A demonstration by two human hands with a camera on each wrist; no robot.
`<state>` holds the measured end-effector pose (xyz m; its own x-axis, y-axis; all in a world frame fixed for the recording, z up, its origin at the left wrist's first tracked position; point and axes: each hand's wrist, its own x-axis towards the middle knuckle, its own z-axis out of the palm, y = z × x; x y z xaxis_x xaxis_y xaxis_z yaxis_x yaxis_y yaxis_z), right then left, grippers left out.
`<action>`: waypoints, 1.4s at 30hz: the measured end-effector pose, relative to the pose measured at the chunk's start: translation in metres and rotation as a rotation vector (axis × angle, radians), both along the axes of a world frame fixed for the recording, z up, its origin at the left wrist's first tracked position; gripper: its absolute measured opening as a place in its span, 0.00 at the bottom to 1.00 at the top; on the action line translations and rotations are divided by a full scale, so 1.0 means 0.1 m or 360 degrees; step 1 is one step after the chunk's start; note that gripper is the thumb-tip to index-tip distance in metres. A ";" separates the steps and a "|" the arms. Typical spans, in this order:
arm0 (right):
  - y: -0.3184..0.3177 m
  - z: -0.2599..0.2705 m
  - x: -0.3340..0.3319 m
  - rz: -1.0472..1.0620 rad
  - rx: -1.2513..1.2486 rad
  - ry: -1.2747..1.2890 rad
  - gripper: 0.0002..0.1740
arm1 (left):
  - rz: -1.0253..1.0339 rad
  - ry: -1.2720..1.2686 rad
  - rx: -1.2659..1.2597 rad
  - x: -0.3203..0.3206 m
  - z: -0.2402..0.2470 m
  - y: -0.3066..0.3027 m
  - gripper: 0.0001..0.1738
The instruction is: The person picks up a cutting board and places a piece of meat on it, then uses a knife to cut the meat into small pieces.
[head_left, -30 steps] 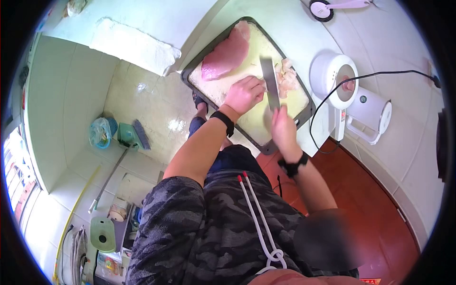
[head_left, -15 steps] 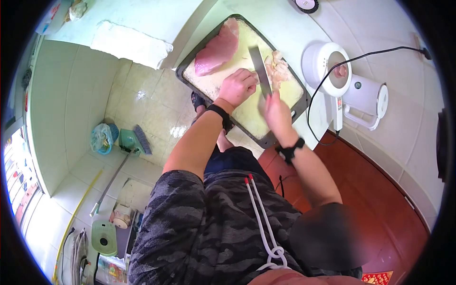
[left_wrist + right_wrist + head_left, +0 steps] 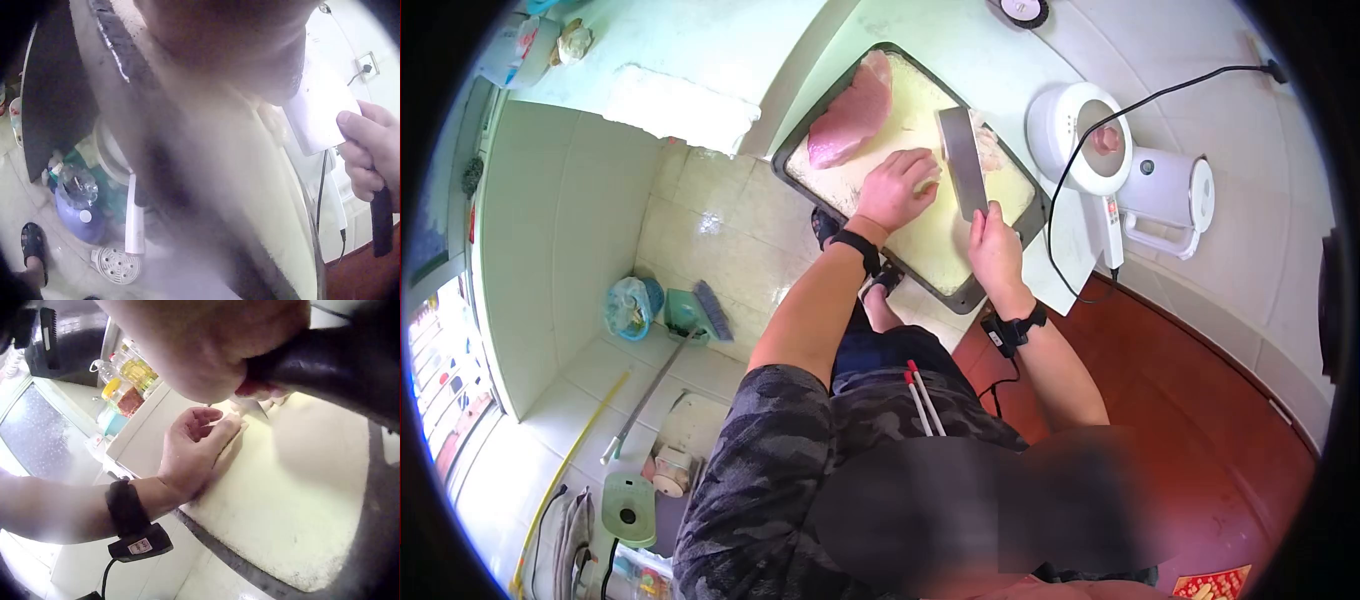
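Note:
A cleaver (image 3: 963,165) is in my right hand (image 3: 996,255), its black handle (image 3: 382,222) inside the curled fingers. The blade slants over the pale cutting board (image 3: 925,245) with its broad side showing. Just left of the blade, my left hand (image 3: 895,190) pinches a small pale piece of raw meat (image 3: 232,419) between thumb and fingers, low over the board. Cut meat pieces (image 3: 990,150) lie right of the blade, partly hidden behind it. A large pink slab of raw meat (image 3: 852,115) rests at the board's far left.
The board's raised dark rim (image 3: 792,180) surrounds the work. To the right stand a white round cooker (image 3: 1090,135) and a white kettle (image 3: 1170,200), with a black cable (image 3: 1055,215) hanging close to the board. A white counter (image 3: 960,30) extends behind.
The cleaver has moved right, away from the left fingers, and its blade has turned to show more of its flat side. My left hand still holds the small meat piece; the slab stays put.

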<state>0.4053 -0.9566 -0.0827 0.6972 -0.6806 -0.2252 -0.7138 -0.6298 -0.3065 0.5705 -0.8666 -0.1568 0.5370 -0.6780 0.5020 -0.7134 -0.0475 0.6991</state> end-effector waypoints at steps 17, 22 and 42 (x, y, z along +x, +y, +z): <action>0.25 0.22 -0.04 0.0231 -0.0039 0.0178 0.08 | 0.0123 -0.0014 0.0113 -0.05 -0.11 0.01 0.09; 0.24 0.15 -0.04 0.0237 0.0007 0.0262 0.10 | 0.0083 0.0007 0.0141 -0.02 -0.13 0.00 0.07; -0.03 -0.11 0.88 0.0185 0.0068 -0.0044 0.11 | 0.0012 0.0048 0.0049 0.06 -0.10 0.02 0.08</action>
<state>0.4932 -0.9595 -0.0937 0.7771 -0.5852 -0.2317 -0.6277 -0.6936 -0.3535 0.5766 -0.8648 -0.1666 0.5568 -0.6888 0.4642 -0.6915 -0.0748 0.7184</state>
